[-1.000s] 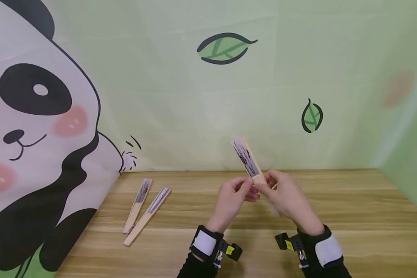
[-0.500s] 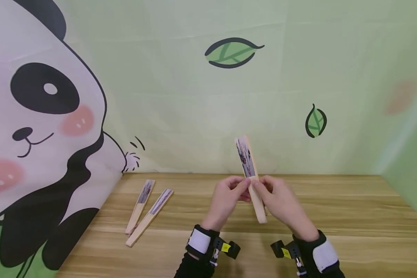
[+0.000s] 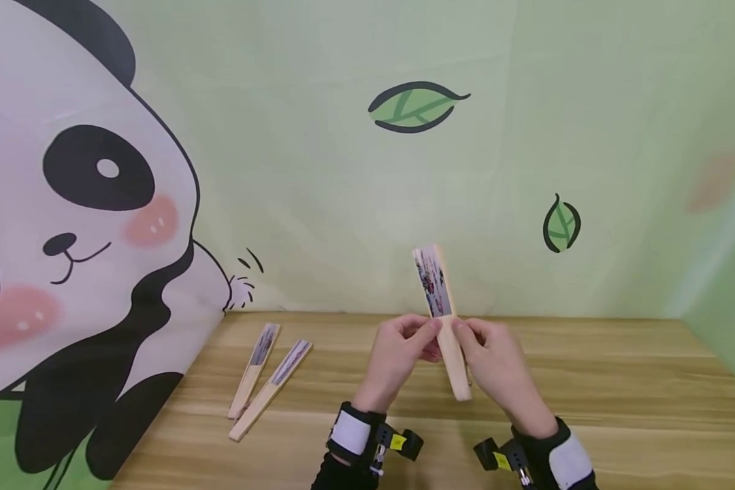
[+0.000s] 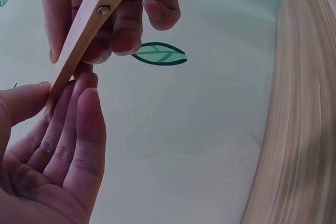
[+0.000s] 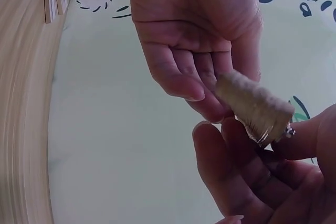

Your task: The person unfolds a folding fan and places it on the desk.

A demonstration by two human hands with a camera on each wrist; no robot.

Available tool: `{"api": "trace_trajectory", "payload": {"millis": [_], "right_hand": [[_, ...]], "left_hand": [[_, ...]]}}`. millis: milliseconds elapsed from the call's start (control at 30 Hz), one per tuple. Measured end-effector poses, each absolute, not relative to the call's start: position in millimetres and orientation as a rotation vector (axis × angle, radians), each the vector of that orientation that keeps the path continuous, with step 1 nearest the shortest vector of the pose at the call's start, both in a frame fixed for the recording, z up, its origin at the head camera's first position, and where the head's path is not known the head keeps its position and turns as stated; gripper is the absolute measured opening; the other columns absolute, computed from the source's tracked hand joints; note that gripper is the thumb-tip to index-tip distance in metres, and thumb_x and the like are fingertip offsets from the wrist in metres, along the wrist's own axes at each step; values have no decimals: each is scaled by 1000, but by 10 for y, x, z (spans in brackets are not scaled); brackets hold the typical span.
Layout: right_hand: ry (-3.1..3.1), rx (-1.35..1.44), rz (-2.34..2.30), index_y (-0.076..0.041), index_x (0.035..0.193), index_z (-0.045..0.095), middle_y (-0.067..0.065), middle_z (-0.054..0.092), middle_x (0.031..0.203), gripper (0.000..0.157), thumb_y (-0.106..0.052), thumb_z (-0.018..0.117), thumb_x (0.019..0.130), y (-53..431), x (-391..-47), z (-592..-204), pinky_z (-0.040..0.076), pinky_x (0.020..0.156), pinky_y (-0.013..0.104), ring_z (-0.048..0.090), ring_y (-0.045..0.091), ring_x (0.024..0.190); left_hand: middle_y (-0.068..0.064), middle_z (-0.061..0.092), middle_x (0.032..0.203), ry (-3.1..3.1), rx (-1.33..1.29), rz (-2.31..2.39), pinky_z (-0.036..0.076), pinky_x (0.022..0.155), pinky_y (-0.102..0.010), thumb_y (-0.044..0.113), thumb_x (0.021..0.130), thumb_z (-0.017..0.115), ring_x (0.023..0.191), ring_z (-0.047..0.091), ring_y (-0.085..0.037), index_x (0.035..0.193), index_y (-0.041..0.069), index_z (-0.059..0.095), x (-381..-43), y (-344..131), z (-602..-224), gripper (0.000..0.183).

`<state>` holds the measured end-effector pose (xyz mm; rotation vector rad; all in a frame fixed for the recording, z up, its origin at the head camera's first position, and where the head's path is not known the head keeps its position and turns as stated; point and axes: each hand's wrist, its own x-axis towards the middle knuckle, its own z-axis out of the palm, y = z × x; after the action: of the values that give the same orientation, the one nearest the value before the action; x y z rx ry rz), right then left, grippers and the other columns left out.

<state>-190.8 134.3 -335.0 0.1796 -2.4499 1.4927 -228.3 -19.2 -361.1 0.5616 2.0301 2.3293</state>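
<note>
A: Fan status?
B: Folded fan (image 3: 444,318) is held closed, nearly upright above the table, w/ printed paper end up, bare wooden sticks below.
A: Rivet?
B: Seen near the bottom end, where the wooden guard rounds off.

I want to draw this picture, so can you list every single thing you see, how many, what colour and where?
held fan: 1, folded, pale wood with printed paper, upright between both hands
fans on table: 2, folded, same colours, lying at the left
table: 1, light wood, below everything
backdrop: 1, pale green, with a panda at left and green leaves
wrist bands: 2, black and white, on both wrists
left hand: 1, pinches the held fan
right hand: 1, pinches the held fan
</note>
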Motion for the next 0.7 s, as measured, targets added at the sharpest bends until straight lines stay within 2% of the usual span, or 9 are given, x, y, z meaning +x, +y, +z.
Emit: {"api": "trace_trajectory", "payload": {"millis": [267,500,700], "right_hand": [[-2432,149,1471,-2,103,71,3,60,76,29,-23,52,104,1325,-1861,-3376,42,51,26,53,18,64],[-2418,136,1431,-4,101,72,3,57,71,29,-24,52,104,1332,-1850,-3344,37,47,25,50,18,59],[-2417,141,1406,-4,102,72,3,57,71,31,-27,52,104,1349,-1842,-3317,38,47,26,50,18,59]], "left_hand": [[-12,66,86,1980,567,2343,55,68,-37,19,99,62,71,65,-21,107,-3,66,-2258,-213,-3669,24],[-13,66,88,1988,606,2294,55,71,-37,19,101,59,75,65,-21,110,-4,65,-2255,-241,-3606,26],[-14,66,88,1994,646,2236,55,73,-37,15,102,55,77,65,-23,109,-3,65,-2268,-268,-3561,23]]}}
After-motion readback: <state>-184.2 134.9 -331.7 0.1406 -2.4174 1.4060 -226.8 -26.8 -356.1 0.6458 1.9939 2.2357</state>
